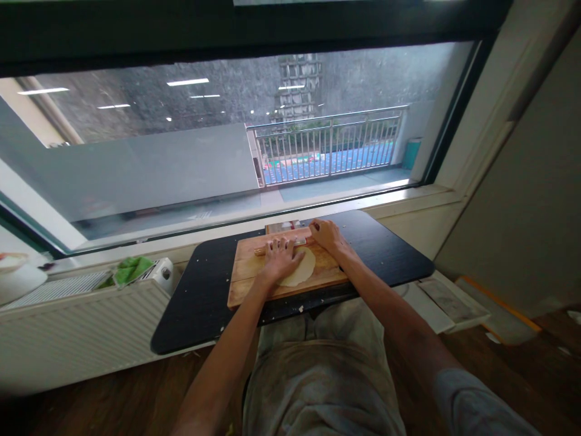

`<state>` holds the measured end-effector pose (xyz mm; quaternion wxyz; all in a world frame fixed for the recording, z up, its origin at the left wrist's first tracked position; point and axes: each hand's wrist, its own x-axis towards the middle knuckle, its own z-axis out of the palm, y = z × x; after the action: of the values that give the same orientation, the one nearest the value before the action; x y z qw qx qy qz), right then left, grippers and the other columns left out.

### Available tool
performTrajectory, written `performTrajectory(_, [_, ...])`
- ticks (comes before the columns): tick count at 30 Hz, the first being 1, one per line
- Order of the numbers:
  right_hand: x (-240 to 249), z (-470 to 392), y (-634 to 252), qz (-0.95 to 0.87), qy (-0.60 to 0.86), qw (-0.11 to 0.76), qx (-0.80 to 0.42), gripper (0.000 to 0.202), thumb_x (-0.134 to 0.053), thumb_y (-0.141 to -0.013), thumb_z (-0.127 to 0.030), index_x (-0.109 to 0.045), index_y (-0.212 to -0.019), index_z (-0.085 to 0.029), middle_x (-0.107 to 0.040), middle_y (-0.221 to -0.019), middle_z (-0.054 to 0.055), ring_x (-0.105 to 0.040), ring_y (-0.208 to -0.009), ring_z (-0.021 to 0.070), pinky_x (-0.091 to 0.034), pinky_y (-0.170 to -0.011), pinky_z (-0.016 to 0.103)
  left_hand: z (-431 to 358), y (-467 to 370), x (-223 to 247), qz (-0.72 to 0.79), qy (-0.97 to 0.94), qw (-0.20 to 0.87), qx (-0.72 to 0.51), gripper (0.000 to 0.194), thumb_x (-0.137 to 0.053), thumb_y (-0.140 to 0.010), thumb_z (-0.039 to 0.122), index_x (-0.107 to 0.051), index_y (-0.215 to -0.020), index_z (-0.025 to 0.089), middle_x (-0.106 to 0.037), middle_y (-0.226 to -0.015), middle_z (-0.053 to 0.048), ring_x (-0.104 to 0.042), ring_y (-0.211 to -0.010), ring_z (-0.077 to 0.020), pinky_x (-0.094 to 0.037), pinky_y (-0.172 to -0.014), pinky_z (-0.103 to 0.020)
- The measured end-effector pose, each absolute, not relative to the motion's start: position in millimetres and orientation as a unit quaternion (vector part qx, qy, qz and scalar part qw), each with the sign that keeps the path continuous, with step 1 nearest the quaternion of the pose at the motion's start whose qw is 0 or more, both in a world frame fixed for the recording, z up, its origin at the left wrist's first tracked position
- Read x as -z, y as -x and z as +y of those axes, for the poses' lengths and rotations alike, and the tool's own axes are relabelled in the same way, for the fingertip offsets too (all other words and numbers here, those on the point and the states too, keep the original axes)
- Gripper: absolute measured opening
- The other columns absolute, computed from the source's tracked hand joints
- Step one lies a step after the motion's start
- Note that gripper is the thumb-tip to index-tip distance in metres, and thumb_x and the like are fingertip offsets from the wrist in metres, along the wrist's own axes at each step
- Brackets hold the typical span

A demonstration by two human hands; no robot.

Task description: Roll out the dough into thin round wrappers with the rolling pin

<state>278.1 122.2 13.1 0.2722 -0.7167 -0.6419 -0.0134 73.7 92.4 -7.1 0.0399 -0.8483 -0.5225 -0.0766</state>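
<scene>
A wooden board [245,271] lies on a black table [190,315]. On it is a flat, round, pale sheet of dough [302,270]. My left hand [280,257] lies palm down with its fingers apart, its fingertips at a wooden rolling pin [260,251] and its thumb side over the dough's left edge. My right hand [325,234] is closed at the far side of the board, at the right end of a pinkish bar-like thing [297,234]; what its fingers hold is too small to make out.
A window [181,181] stands behind the table's far edge. To the left, a white radiator [91,327] bears a green cloth [131,269]. Beyond the table's right side is a low white tray-like thing [458,300]. Small crumbs dot the black tabletop.
</scene>
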Motion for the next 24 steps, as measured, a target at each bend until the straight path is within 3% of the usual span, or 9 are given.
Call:
performTrajectory(7, [-9, 126, -281, -0.644, 0.710, 0.283, 0.014, 0.036, -0.050, -0.109, -0.038, -0.084, -0.114, -0.028, -0.085, -0.110, 0.009, -0.076, -0.098, 0.0226, -0.044, -0.079, 0.028, 77, -70, 9, -0.524, 0.846, 0.056, 0.080, 0.076, -0.030, -0.109, 0.068, -0.034, -0.171, 0.025, -0.052, -0.163, -0.017, -0.046, -0.148, -0.0393, -0.030, -0.125, -0.057])
performTrajectory(24, [-7, 127, -282, -0.652, 0.701, 0.288, 0.020, 0.035, -0.050, -0.108, -0.037, -0.084, -0.110, -0.029, -0.085, -0.106, 0.007, -0.076, -0.095, 0.0225, -0.042, -0.077, 0.028, 84, -70, 0, -0.524, 0.849, 0.033, 0.059, 0.076, -0.027, -0.109, 0.070, -0.042, -0.168, 0.024, -0.049, -0.169, -0.017, -0.041, -0.156, -0.0405, -0.023, -0.130, -0.062])
